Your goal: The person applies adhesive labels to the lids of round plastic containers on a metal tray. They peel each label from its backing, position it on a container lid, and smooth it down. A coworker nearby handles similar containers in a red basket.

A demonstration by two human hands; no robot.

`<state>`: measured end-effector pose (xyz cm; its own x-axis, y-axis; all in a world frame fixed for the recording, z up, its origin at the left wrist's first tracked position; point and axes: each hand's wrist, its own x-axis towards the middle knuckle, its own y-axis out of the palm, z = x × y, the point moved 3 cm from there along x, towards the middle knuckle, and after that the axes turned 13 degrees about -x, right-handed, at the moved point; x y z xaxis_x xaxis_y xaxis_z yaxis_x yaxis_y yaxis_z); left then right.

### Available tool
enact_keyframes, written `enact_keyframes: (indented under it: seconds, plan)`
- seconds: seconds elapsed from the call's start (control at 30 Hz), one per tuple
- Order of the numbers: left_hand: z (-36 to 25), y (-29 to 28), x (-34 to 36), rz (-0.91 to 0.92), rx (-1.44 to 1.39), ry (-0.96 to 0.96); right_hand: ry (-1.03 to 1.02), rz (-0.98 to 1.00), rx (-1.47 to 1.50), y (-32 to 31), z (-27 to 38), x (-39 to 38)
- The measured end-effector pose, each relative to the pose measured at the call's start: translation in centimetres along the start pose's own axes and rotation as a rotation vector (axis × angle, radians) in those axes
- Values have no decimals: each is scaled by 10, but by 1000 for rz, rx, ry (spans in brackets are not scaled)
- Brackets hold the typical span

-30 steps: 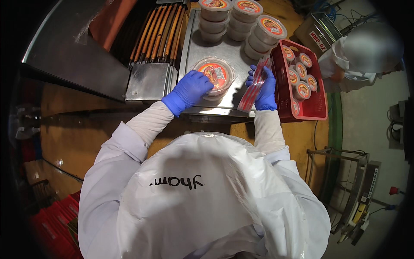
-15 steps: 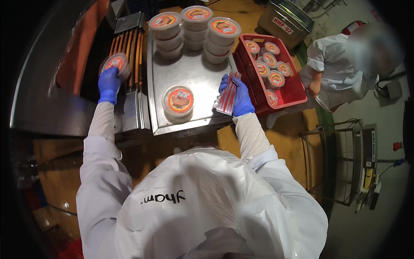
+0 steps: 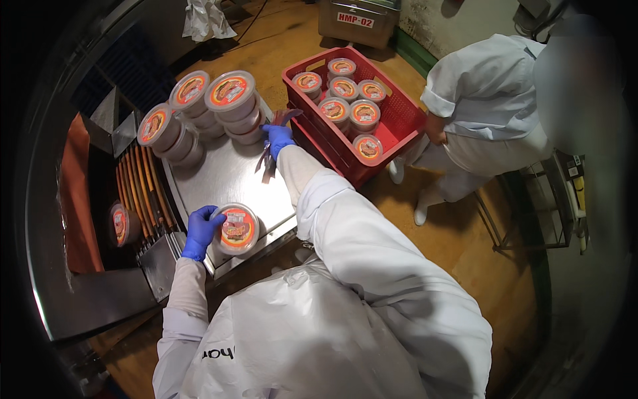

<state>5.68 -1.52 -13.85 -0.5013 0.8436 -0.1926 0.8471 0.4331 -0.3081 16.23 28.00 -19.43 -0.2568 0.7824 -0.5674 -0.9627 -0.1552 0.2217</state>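
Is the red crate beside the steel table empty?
No, the red crate holds several lidded round tubs with orange labels, set in rows on its floor.

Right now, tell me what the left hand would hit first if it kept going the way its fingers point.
Left hand fingers already touch the lidded round tub on the steel table.

Tub stacks on table, crate right.
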Motion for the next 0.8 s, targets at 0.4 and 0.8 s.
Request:
enact_keyframes:
  seconds: [0.4,0.8]
  plan:
    - [-220,-58,102,-156,-509,296,-164,60,-223,17,-5,49]
    - [-167,-62,97,-131,117,270,-161,249,-113,-20,-80,-142]
